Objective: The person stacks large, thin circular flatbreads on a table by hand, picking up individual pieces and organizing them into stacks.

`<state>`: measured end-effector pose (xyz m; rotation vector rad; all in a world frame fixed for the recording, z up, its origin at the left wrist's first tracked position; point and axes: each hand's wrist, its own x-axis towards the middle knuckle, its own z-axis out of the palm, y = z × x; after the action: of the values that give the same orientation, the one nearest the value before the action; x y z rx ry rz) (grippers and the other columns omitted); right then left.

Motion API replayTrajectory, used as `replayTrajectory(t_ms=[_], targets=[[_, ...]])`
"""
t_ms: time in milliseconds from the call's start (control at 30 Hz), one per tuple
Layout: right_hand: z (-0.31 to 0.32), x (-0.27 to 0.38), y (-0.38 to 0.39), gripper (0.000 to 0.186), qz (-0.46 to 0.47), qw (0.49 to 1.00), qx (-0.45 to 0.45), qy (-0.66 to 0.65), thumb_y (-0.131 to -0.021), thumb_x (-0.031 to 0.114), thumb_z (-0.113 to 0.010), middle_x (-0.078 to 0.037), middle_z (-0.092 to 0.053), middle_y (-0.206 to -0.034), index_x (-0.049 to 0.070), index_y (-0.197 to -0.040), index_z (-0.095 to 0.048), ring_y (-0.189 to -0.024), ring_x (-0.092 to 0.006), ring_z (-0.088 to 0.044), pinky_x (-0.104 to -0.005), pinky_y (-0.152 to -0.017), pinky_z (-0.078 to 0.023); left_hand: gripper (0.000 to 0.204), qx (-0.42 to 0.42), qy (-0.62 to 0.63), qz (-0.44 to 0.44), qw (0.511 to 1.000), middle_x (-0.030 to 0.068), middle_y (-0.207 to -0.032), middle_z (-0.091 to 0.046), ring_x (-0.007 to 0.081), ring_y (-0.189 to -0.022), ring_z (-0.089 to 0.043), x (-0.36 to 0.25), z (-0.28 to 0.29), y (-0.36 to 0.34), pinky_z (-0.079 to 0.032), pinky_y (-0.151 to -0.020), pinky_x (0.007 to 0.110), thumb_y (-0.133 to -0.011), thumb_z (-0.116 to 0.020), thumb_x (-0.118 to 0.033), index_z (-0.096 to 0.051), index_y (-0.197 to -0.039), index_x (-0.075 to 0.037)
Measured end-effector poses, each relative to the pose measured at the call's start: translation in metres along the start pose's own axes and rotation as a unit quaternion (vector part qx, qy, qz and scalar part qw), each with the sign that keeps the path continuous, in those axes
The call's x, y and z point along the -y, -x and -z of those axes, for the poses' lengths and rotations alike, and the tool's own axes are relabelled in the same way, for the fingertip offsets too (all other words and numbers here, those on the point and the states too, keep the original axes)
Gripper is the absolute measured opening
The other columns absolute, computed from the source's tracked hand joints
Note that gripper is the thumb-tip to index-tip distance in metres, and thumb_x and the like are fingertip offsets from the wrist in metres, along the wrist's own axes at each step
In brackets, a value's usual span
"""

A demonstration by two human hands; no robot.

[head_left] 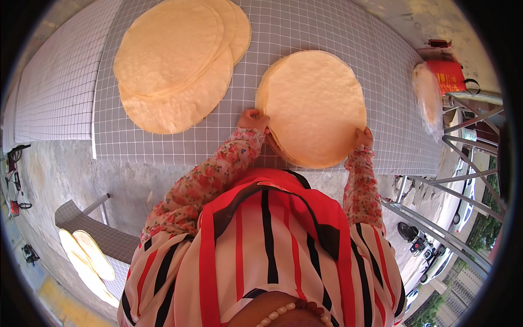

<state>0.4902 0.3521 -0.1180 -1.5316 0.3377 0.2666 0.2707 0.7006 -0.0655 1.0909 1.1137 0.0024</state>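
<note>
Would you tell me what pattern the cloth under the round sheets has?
The cloth is grey with a white grid, clearest in the head view.

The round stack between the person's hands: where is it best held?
The round stack is probably best held at opposite edges, from the person's near side: it is wide and layered, and the left hand and right hand meet its rim on either side.

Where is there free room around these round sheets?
Bare checked cloth lies between the right stack and the plastic bag, also left of the left stack. Crowded: the right stack's near edge, with left hand and right hand there.
</note>
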Motion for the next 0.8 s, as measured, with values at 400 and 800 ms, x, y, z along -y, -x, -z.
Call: replayTrajectory(t_ms=[400,800], targets=[[0.0,0.0,-0.006,0.025,0.014,1.0,-0.003,0.0,-0.081,-0.005,-0.052,-0.009,-0.066,-0.095,-0.001,-0.104,-0.06,-0.081,-0.0192,-0.064,-0.0296,-0.071,-0.052,0.023,-0.064,-0.094,-0.269,0.956,0.006,-0.068,-0.062,0.0131,-0.06,-0.059,0.031,0.005,-0.013,-0.048,-0.055,0.027,-0.067,-0.068,-0.011,-0.063,-0.087,-0.002],[0.015,-0.007,-0.019,0.024,0.022,0.999,0.006,0.025,-0.081,-0.005,-0.052,-0.008,-0.066,-0.095,-0.001,-0.104,-0.061,-0.081,-0.0188,-0.064,-0.0291,-0.071,-0.052,0.025,0.023,-0.026,-0.28,0.959,0.0086,-0.07,-0.065,0.012,-0.063,-0.06,0.019,0.007,-0.001,-0.048,-0.059,0.026,-0.068,-0.064,-0.006,-0.066,-0.092,0.001]])
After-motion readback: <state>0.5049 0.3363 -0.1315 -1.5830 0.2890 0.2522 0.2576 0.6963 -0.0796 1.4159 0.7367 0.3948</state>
